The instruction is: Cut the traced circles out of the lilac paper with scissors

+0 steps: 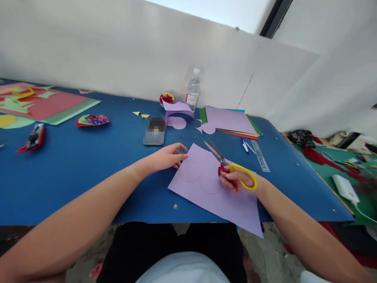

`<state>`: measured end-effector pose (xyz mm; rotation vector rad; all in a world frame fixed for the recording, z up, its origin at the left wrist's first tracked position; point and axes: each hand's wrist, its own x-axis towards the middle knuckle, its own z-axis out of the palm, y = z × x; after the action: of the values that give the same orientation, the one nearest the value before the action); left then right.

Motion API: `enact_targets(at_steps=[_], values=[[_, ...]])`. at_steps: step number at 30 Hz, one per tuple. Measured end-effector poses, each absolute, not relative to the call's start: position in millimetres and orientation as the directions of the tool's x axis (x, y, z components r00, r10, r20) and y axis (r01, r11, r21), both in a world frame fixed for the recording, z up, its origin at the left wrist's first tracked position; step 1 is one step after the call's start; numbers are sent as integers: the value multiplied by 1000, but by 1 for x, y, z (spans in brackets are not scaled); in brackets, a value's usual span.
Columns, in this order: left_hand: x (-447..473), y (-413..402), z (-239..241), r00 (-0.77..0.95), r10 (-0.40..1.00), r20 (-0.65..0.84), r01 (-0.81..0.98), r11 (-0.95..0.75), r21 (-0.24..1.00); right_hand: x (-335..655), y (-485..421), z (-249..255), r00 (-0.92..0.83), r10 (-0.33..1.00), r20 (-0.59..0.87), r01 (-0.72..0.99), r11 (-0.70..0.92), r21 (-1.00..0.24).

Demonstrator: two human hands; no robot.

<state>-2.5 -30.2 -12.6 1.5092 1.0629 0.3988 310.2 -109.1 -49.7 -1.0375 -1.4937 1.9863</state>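
Observation:
A lilac paper sheet [206,192] with pencilled circles lies on the blue table [88,165], its near corner hanging over the front edge. My left hand [167,156] rests at the sheet's left edge, fingers curled and touching the paper. My right hand [237,179] lies on the sheet and grips scissors [225,163] with a red and a yellow handle. Their blades are slightly parted and point up-left over the paper.
A phone [154,131], a water bottle [193,89], lilac offcuts [178,114] and a stack of coloured sheets [231,122] lie behind. A ruler [260,156] and pens [246,146] sit to the right. Paper scraps [35,103] cover the far left. A green table [338,165] stands at right.

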Motion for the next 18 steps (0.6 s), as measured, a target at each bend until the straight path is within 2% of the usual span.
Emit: enact_targets(at_steps=[3, 5, 8, 10, 13, 15, 18], values=[[6, -34, -21, 548, 795, -261, 353, 63, 933, 309, -107, -55, -593, 754, -283, 25, -334, -942], [8, -35, -26, 573, 799, -183, 376, -58, 925, 308, -109, -53, -577, 763, -291, 31, -336, -942], [2, -35, -23, 634, 767, -104, 478, -283, 832, 306, -111, -44, -514, 798, -316, 196, -249, -948], [-9, -35, -12, 657, 732, -182, 546, -295, 784, 302, -112, -35, -343, 867, -362, 412, -207, -887], [-29, -35, 9, 619, 725, -303, 650, -257, 715, 294, -109, -25, -127, 947, -294, 635, -151, -758], [-40, -35, 21, 541, 765, -349, 751, -253, 610, 287, -104, -19, -116, 956, -270, 779, -81, -622], [-52, -35, 33, 433, 757, -488, 871, -213, 442, 277, -92, -13, -227, 938, -260, 873, 78, -481]])
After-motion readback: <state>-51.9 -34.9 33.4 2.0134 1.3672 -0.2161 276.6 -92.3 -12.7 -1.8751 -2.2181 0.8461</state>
